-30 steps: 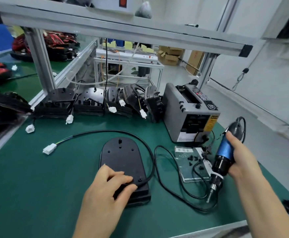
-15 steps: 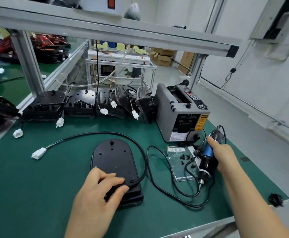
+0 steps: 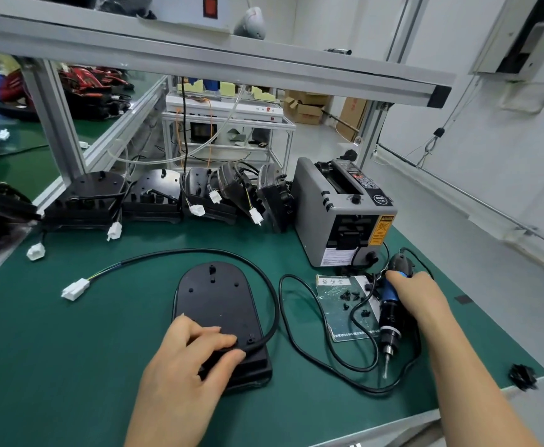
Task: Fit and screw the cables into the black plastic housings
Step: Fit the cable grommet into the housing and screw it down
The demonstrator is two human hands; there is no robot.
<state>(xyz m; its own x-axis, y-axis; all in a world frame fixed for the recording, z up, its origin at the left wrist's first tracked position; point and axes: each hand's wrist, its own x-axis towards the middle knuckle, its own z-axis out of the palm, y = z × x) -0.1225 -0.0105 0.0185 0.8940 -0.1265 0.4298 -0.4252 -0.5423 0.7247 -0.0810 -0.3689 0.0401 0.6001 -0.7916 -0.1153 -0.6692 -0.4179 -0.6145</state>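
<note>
L hand grips housing bottom-center, cable looping right; R hand wrapped round screwdriver, screws + tape dispenser just behind.

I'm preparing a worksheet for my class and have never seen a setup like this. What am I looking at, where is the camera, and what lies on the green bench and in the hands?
There is no machine arm here. A person works with bare hands, and the single picture comes from a camera worn on their head, looking forward and down.

On the green bench lies a black housing. A black cable loops from it to a white plug.

The left hand pinches the cable at the housing's near end. The right hand grips an electric screwdriver.

Beside the screwdriver, small black screws lie on a clear bag. Behind stand a grey box machine and a row of more housings.
</note>
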